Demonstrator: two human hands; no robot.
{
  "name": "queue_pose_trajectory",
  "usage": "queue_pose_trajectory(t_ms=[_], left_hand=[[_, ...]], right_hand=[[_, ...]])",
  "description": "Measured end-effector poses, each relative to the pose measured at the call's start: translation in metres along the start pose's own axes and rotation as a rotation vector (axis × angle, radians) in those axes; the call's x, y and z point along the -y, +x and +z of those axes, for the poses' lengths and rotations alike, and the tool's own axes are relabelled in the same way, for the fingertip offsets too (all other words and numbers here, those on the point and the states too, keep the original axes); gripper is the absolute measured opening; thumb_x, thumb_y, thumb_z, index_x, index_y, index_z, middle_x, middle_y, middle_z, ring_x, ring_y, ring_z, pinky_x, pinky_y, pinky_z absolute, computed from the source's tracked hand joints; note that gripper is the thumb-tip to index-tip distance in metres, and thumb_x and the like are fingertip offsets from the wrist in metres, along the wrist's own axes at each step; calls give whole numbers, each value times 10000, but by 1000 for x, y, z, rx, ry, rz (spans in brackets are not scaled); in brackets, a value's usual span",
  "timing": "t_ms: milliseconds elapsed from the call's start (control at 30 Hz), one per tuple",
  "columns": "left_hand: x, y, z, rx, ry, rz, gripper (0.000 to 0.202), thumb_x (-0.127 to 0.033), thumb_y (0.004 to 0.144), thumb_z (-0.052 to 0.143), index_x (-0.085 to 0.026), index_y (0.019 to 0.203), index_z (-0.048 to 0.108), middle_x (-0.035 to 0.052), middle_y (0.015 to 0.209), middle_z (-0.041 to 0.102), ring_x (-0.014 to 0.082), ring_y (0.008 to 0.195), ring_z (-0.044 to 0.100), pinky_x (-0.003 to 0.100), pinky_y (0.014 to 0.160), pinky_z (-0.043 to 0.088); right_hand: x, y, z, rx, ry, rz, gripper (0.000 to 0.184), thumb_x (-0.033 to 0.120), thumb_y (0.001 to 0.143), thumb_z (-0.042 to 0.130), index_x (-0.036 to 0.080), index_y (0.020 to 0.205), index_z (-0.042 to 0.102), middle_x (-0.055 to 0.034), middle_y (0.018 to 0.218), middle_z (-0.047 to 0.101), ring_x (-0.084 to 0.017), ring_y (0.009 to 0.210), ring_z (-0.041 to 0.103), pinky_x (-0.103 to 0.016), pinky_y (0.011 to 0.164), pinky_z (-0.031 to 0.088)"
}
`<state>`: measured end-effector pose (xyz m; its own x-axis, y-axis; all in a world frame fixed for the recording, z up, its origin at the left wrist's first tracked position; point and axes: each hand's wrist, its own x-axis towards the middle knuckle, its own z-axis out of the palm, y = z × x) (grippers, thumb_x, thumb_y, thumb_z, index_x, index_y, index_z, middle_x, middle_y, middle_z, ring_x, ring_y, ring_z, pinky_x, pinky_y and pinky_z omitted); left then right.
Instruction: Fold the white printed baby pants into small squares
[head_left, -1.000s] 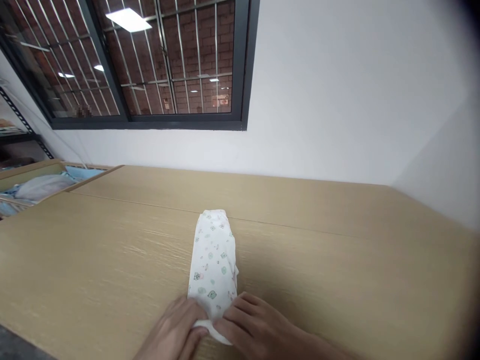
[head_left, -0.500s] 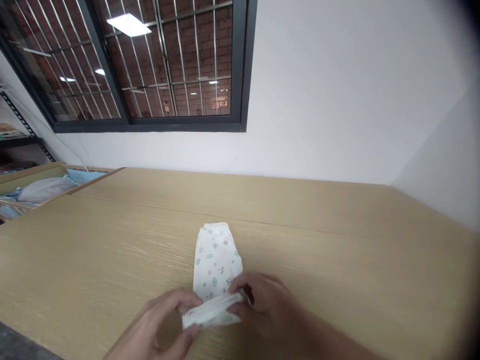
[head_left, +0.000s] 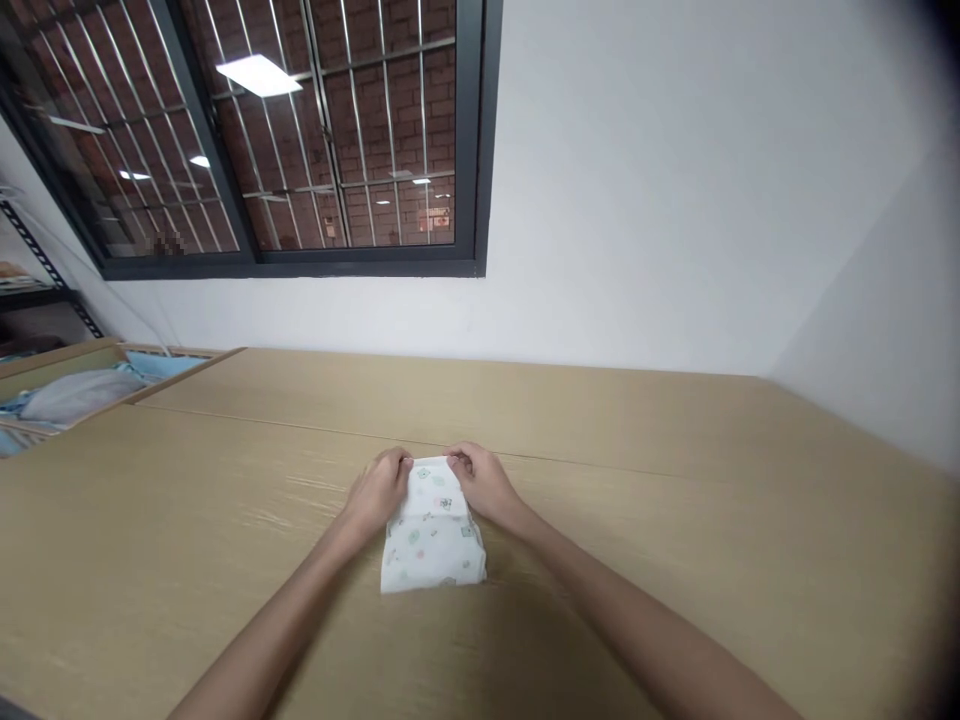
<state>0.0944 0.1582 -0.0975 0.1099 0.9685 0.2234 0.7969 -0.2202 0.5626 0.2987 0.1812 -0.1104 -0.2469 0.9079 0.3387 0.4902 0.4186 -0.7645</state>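
Both hands have gone from the near end of the printed white cloth (head_left: 433, 552) to its far edge, and the cloth now lies folded into a shorter bundle. Nearest, its front edge rests on the wood-look counter (head_left: 637, 570), fairly straight but wider than the far end; squaring that taper would make a neater stack. Farther in, a crosswise layer edge shows; pressing along it should flatten the fold, though how many layers lie beneath cannot be told. At the far edge, the left hand (head_left: 381, 490) has its fingers narrowed on the left corner, and the right hand (head_left: 484, 482) pinches the right corner. Even tension from both sides would keep that edge level, while a harder pull on one would skew it. Just beyond runs the counter's seam (head_left: 577, 462), a handy line for judging straightness, with the window (head_left: 337, 150) behind.
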Motion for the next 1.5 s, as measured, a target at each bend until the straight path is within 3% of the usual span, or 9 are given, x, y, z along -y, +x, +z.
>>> queue_pose_trajectory(t_ms=[100,200,367,500,600,767,967,1267,1500], left_hand=[[4,13,10,1,70,-15,280,-255,1000,377,-163,940,635,112,954,715,229,886,661,329,767,462],[-7,6,8,-24,148,11,292,-239,995,380,-122,1069,636,155,1068,694,275,1031,635,387,901,469],[-35,-70,17,-64,328,153,425,-318,1015,350,-124,1343,538,176,1333,602,340,1191,574,501,995,476],[-24,-146,68,-179,597,231,511,-433,946,481,-129,1342,591,220,1363,603,424,1213,587,552,912,552],[-1,-175,109,-191,595,249,458,-440,880,571,-161,1219,699,212,1199,699,435,1123,645,589,868,568],[24,-178,136,-224,498,264,395,-470,845,604,-223,1112,757,197,1039,749,436,996,694,640,825,561],[22,-175,132,-391,747,349,629,-592,805,628,-153,1251,680,252,1261,666,470,1106,659,584,781,598],[16,-175,125,-354,676,333,713,-536,828,621,-90,1381,564,315,1345,581,505,1153,626,622,798,611],[13,-173,125,-355,678,325,668,-560,830,610,-133,1344,601,280,1304,628,482,1131,648,610,790,628]], right_hand=[[-18,14,12,2,-65,15,228,184,944,495,179,1019,711,-95,988,746,-217,907,687,-339,822,521],[-25,18,15,2,-102,2,218,154,934,496,175,997,704,-102,1011,730,-226,962,669,-359,873,515],[0,0,5,0,-220,-246,321,243,1030,392,181,1226,639,-120,1240,659,-238,1219,557,-425,1078,420],[38,-35,2,318,-248,-554,413,349,1062,393,207,1428,524,-107,1494,521,-229,1405,434,-413,1177,331],[56,-59,8,591,-179,-686,469,369,1057,425,205,1496,452,-100,1547,467,-214,1462,368,-371,1190,315],[46,-68,20,738,-140,-706,477,414,1057,417,277,1514,439,-42,1536,488,-194,1485,333,-341,1216,288],[5,-37,28,629,-304,-683,552,475,1049,423,215,1536,410,-137,1590,378,-275,1490,318,-499,1219,241],[-25,18,25,586,-372,-553,594,499,1055,364,243,1587,303,-57,1646,249,-237,1534,196,-475,1258,117],[-30,25,24,559,-308,-532,576,464,1059,364,226,1582,316,-50,1647,251,-225,1535,190,-453,1267,107]])
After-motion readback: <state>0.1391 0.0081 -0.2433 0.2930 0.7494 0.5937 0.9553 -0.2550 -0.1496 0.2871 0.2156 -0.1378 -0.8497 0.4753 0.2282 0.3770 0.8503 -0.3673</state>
